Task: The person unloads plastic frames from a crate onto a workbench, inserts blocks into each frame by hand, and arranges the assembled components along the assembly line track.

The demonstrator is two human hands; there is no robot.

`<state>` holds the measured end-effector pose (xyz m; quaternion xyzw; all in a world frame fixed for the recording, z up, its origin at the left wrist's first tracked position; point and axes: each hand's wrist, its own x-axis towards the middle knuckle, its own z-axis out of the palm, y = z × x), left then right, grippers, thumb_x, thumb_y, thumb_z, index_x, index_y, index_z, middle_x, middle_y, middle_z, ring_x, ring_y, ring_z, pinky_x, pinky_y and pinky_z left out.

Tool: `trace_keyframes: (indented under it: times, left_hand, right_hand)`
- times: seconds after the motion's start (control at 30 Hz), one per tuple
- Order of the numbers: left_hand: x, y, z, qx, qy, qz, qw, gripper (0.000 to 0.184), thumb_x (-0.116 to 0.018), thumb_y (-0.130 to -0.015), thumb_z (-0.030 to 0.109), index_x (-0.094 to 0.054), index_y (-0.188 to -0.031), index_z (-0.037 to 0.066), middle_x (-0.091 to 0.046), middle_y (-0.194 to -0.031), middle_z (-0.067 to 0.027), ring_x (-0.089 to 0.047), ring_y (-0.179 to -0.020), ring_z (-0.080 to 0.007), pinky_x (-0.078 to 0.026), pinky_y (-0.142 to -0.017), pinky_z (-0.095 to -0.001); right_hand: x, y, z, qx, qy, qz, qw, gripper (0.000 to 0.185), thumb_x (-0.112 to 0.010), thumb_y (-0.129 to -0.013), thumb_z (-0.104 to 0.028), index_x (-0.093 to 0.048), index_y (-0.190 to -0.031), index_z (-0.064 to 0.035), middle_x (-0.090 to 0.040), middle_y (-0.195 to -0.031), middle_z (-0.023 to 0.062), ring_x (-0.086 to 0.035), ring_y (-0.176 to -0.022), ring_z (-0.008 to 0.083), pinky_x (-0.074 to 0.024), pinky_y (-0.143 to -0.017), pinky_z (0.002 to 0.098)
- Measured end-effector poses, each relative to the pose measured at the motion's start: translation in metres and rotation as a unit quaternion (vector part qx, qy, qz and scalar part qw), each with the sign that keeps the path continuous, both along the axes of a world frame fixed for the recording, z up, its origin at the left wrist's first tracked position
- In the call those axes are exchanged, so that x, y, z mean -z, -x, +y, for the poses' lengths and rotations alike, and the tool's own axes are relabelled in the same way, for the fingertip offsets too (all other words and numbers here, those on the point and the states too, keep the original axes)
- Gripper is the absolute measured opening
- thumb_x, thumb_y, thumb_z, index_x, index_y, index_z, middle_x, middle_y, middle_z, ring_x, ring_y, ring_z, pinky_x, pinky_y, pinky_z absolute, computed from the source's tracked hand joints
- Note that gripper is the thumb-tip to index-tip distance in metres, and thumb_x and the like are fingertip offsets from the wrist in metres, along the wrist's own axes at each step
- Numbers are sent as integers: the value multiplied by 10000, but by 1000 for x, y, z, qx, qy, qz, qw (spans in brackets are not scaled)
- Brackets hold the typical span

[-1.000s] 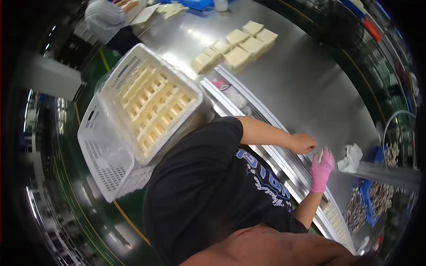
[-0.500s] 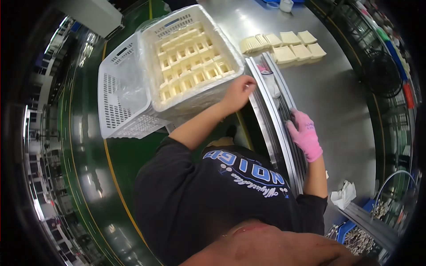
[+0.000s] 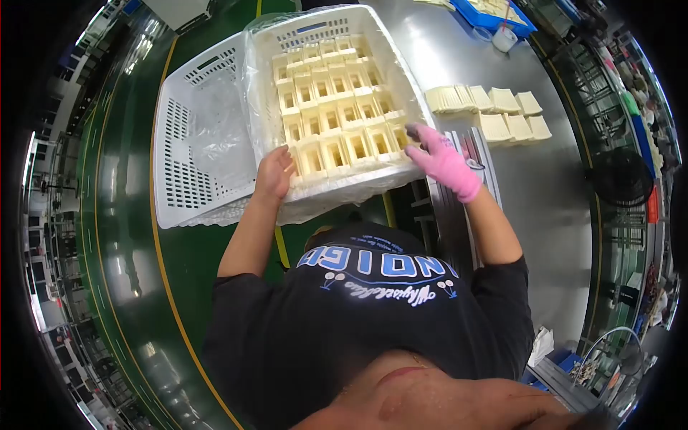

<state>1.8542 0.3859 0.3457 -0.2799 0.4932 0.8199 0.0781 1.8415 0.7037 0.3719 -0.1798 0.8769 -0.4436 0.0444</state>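
Note:
A white plastic crate (image 3: 414,79) lined with clear film holds rows of cream hollow rectangular pieces (image 3: 331,118), standing side by side. My left hand (image 3: 274,174) is bare and sits at the left end of the nearest row, fingers stretched toward the end piece; contact is hard to tell. Over the crate's right front corner, my right hand (image 3: 446,163) wears a pink glove. Its thumb and fingers are spread near the right end of that same row. Neither hand visibly grips a piece.
A second white crate (image 3: 170,161) with clear film inside stands left. On the metal table (image 3: 552,201) lie stacks of flat cream pieces (image 3: 494,129) beside long metal rails (image 3: 494,161). A blue tray (image 3: 527,30) and white cup (image 3: 504,41) are farther back. A black fan (image 3: 622,178) stands right.
My right hand has moved from the metal rails to the crate's right front corner. My left hand has shifted left, from the crate's right corner to the row's left end. The view has turned.

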Motion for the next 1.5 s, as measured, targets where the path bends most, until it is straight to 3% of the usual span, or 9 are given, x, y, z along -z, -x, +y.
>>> trace_keyframes:
  times: [0.1,0.27,0.37,0.57,0.67,0.83,0.9,1.33,1.5]
  left_hand:
    - [-5,1,-6,35,-113,-27,993,533,-466,-863,234,-285,-1254,-80,-175,-1365,-262,-198,-1265,-354,-164,-1058,-408]
    - [7,17,-10,107,-156,-45,981,533,-468,-861,214,-284,-1222,-131,-412,-1220,-248,-418,-1139,-306,-289,-1014,-365]
    - [8,24,-9,97,-140,-79,982,513,-472,-861,213,-306,-1209,-125,-418,-1212,-237,-430,-1127,-300,-297,-1008,-359]
    - [-17,21,-6,116,-140,-65,981,449,-477,-860,214,-382,-1167,-100,-441,-1190,-205,-463,-1096,-257,-350,-970,-344]
    - [-8,27,-10,107,-137,-106,979,423,-446,-874,212,-400,-1169,-87,-457,-1174,-201,-477,-1077,-254,-367,-960,-356]
    - [60,46,-10,143,-204,-135,959,418,-381,-879,189,-391,-1205,-72,-465,-1205,-224,-503,-1079,-322,-390,-951,-443]
    - [65,50,-3,165,-169,-132,963,430,-393,-861,182,-391,-1222,-51,-475,-1206,-221,-499,-1088,-342,-390,-949,-468]
    - [69,56,-7,224,-108,-195,949,418,-442,-867,201,-409,-1228,-8,-504,-1196,-180,-522,-1068,-312,-412,-926,-451]
    - [87,59,-12,232,-143,-184,944,425,-450,-869,215,-414,-1231,-4,-508,-1196,-173,-524,-1069,-307,-416,-927,-443]
  right_hand:
    - [16,43,-20,-4,-91,117,989,498,-532,-787,-274,-422,-1196,-12,-490,-1145,225,-462,-1079,344,-366,-923,380]
    - [48,99,-49,-43,-336,137,931,507,-490,-783,-256,-400,-1220,-16,-462,-1205,224,-435,-1146,317,-341,-964,377]
    - [60,117,-50,-137,-394,-124,900,495,-478,-787,-267,-428,-1208,-12,-469,-1199,227,-434,-1144,326,-334,-973,365]
    - [16,101,-35,-14,-131,-51,990,534,-480,-785,-321,-458,-1184,33,-501,-1171,223,-449,-1126,348,-351,-953,352]
    - [25,96,-24,-18,-149,-164,975,386,-513,-801,-246,-532,-1055,44,-561,-1062,188,-554,-984,256,-436,-820,323]
    - [55,95,-14,-324,-253,-52,910,129,-490,-797,-111,-590,-872,-80,-566,-705,145,-580,-639,245,-463,-580,335]
    - [64,91,-20,-198,-128,-238,942,185,-494,-788,-77,-604,-936,-89,-587,-745,150,-586,-641,260,-472,-587,342]
    - [95,99,-18,-284,-253,104,919,355,-542,-673,25,-590,-1011,-75,-614,-861,187,-595,-846,348,-476,-741,372]
    - [79,95,-20,-292,-233,45,927,349,-550,-679,31,-596,-1008,-78,-612,-879,189,-594,-858,345,-473,-757,358]
